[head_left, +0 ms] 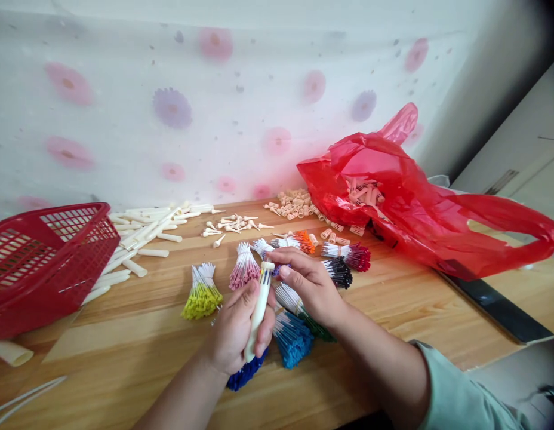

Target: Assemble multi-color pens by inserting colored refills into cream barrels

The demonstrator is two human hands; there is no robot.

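My left hand point(241, 328) is closed around a cream multicolour pen point(259, 307), held tilted with its capped end up. Dark slots with small coloured sliders show just below the cap. At that end is my right hand point(310, 283), its index finger and thumb apart and close to the cap; whether they touch it I cannot tell. Beneath and around both hands lie tied bundles of thin refills with coloured ends: yellow point(202, 292), pink point(245, 267), light blue point(292, 340), dark blue point(248, 373), black point(339, 272), dark red point(355, 255) and orange point(301, 240). Green and purple ends are partly hidden.
A red plastic basket point(48, 263) stands at left beside a pile of cream pen barrels point(142, 236). Small pointed cream parts point(234, 224) lie at the back, near slotted peach pieces point(295, 204). A red plastic bag point(393, 179) with more parts spreads over the right side.
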